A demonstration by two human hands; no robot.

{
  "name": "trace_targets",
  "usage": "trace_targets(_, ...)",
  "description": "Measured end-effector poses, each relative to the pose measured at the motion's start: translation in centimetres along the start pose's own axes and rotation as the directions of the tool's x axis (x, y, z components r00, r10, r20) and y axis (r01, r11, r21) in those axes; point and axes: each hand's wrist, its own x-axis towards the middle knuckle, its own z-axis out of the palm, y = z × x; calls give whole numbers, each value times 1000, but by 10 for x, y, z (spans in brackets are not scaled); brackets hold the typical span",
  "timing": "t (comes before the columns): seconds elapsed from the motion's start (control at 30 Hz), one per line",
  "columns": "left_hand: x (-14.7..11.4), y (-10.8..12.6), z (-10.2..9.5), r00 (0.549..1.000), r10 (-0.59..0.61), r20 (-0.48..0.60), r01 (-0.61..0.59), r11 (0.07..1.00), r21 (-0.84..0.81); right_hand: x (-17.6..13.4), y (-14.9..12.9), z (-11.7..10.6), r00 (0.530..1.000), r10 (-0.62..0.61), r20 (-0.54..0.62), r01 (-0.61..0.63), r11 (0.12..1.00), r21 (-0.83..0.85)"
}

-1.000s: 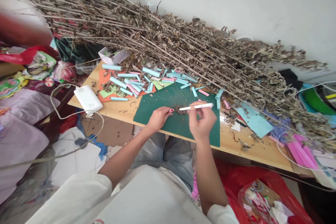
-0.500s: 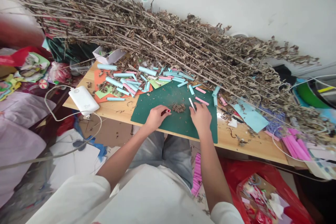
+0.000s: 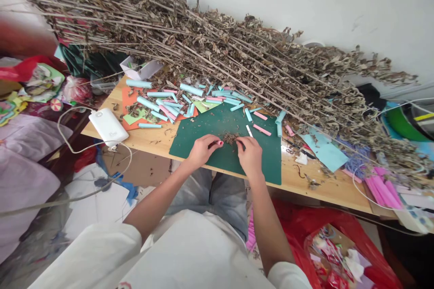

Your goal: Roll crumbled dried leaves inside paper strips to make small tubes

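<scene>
My left hand [image 3: 202, 150] is closed on a small pink paper tube [image 3: 221, 143], whose round red-looking end shows at the fingertips. Just right of it, on the green cutting mat [image 3: 193, 131], lies a little heap of crushed dried leaves [image 3: 229, 137]. My right hand [image 3: 250, 156] pinches at the heap's right edge, thumb and finger together on leaf crumbs; how much they hold is hidden. A thin white stick [image 3: 249, 131] rests on the mat just beyond the right hand. Pink paper rolls [image 3: 261, 130] lie farther back.
Blue paper rolls [image 3: 191, 89] are scattered behind the mat. A large bundle of dried stalks [image 3: 203, 49] spans the table's back. At left sits a white power bank [image 3: 107, 126] with a cable. A red bag [image 3: 294, 226] of scraps stands below right.
My right hand has let go of the white stick, which now lies on the mat. It has moved left to the leaf heap. The left hand keeps the tube almost in place.
</scene>
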Motion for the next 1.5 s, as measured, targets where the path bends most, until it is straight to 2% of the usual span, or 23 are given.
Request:
trace_targets(0.1, 0, -2, 1, 1000, -1, -5, 1, 1000, -25, -1, -3, -4, 997, -10, -79, 13, 999, 34)
trace_targets(0.33, 0, -6, 2, 998, -57, -4, 57, 997, -59, -1, -16, -6, 987, 8, -158, 19, 986, 166)
trace_targets(0.5, 1, -4, 2, 997, -73, -29, 72, 996, -43, -1, -19, -6, 981, 91, -172, -50, 973, 227)
trace_targets(0.63, 1, -1, 2, 998, -52, -35, 50, 998, -38, -1, -21, -4, 966, 213, -144, -147, 917, 370)
trace_targets(0.77, 1, -1, 1, 1000, -7, -29, 5, 999, -49, 1, -20, 1, 936, 348, -62, -263, 802, 536)
trace_targets(1.0, 6, -4, 2, 999, -10, -45, 10, 1000, -6, 2, -15, 9, 914, 405, -5, -295, 674, 677)
trace_targets(1.13, 8, -4, 4, 999, 14, -34, -13, 1000, 18, 5, -19, 6, 898, 440, -25, -315, 680, 662)
trace_targets(1.27, 6, -4, 7, 999, 25, -26, -25, 999, -34, 7, -34, -9, 933, 359, -5, -284, 748, 599)
trace_targets(1.4, 6, -6, 8, 999, 40, -16, -41, 998, -50, 10, -56, -27, 991, 131, 15, -121, 863, 491)
trace_targets(1.5, 6, -7, 8, 998, 59, -5, -59, 997, -44, 13, -65, -32, 999, -11, 36, -5, 908, 419)
